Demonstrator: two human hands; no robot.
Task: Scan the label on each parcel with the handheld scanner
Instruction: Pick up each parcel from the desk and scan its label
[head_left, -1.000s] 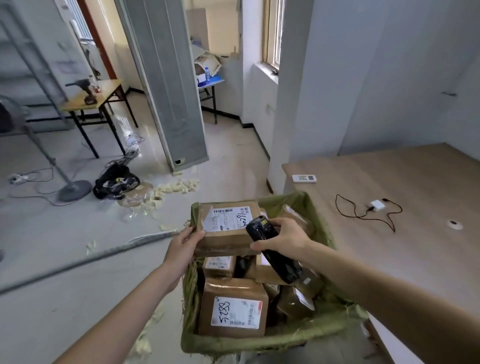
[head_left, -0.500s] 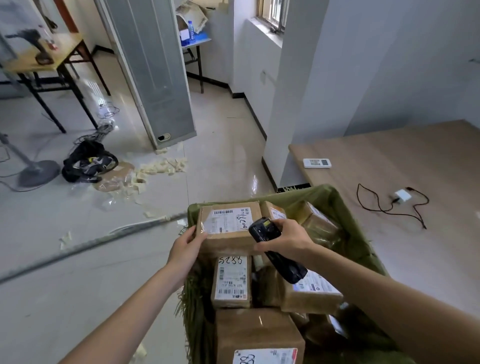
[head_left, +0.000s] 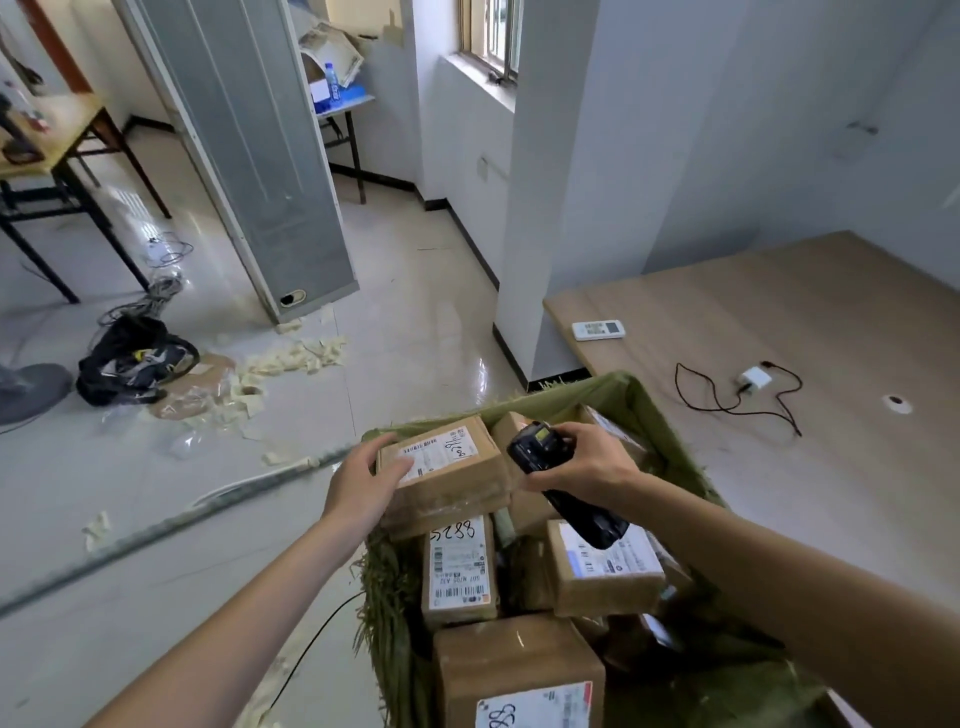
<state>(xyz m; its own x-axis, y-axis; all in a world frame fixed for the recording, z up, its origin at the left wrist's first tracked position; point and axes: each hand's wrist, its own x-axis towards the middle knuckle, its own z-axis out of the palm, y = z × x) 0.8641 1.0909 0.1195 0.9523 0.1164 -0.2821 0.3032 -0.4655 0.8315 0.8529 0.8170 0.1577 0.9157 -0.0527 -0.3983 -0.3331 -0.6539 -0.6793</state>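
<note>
A green woven sack (head_left: 670, 441) stands open in front of me, full of several brown cardboard parcels. My left hand (head_left: 363, 483) grips the left end of the top parcel (head_left: 452, 483), whose white label (head_left: 439, 452) faces up. My right hand (head_left: 587, 462) holds a black handheld scanner (head_left: 540, 449) just right of that parcel, its small screen lit and its handle pointing down toward me. Below lie a parcel marked 5288 (head_left: 457, 566), another labelled parcel (head_left: 602, 571) and a large one (head_left: 519, 670) at the bottom edge.
A wooden table (head_left: 831, 332) to the right carries a white remote (head_left: 597, 329) and a black cable with a white charger (head_left: 753, 379). A white pillar (head_left: 545, 182) stands behind the sack. Paper scraps (head_left: 291, 358), a black bag (head_left: 135, 358) and cables litter the tiled floor.
The view has dropped and closed in on the sack. My left hand has turned the top parcel so it sits tilted, and the scanner stays just right of it.
</note>
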